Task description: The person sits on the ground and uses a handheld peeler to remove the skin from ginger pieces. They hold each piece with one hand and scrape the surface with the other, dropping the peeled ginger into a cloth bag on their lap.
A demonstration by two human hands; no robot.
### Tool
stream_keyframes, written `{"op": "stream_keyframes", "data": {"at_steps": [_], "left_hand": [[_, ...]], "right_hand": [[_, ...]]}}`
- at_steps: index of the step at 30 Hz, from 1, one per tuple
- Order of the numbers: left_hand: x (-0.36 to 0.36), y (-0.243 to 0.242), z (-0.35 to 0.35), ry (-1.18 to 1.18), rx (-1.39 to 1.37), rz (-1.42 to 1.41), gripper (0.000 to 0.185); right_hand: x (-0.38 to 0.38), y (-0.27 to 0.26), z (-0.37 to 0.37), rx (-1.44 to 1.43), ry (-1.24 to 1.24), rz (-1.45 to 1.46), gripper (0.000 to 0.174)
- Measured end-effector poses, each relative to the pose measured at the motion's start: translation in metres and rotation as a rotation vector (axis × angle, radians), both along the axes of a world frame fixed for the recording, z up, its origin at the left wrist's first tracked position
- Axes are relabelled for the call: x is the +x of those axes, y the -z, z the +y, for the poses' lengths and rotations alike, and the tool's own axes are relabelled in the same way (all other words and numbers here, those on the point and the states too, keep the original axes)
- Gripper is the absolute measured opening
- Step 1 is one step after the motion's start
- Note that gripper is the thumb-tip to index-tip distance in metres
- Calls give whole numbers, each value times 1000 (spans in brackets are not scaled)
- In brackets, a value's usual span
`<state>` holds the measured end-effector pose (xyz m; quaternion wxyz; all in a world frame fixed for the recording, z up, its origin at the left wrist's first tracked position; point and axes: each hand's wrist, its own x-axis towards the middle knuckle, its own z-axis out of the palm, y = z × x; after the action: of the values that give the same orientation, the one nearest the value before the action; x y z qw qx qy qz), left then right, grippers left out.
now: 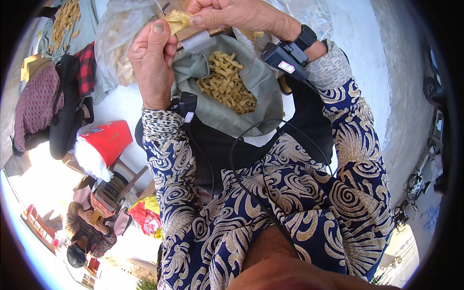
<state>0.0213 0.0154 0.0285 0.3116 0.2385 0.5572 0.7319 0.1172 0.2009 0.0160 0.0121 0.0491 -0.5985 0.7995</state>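
Between my two hands is a crumpled, folded piece of thin yellow paper (177,21). My left hand (152,58) pinches its left side between thumb and fingers. My right hand (232,16) grips its right side, with the thumb on top. Just under the paper, a brown wooden piece (190,33) shows partly, next to a whitish sheet (198,41). Below my hands a grey-green woven sack (268,105) stands open between my legs. Many small folded yellow pieces (228,85) lie heaped inside it.
A clear plastic bag (121,32) lies left of my hands. Yellow pieces (67,21) cover a cloth at the upper left. A person in a purple top (38,105) sits near a red bag (114,141). Another person (90,232) handles something yellow. A black cable (235,156) loops over my lap.
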Motion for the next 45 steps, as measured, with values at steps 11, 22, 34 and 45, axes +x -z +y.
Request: {"op": "stream_keyframes", "data": {"at_steps": [11, 22, 34, 45], "left_hand": [[-1, -9, -5, 65, -111, 145, 27], [6, 10, 6, 133, -172, 333, 16], [0, -12, -18, 83, -256, 282, 14], [-36, 14, -23, -276, -391, 559, 13]], "right_hand": [[8, -4, 0, 155, 318, -68, 42], [4, 9, -6, 824, 363, 171, 46], [19, 5, 2, 706, 279, 134, 37], [11, 10, 40, 273, -211, -293, 36]]}}
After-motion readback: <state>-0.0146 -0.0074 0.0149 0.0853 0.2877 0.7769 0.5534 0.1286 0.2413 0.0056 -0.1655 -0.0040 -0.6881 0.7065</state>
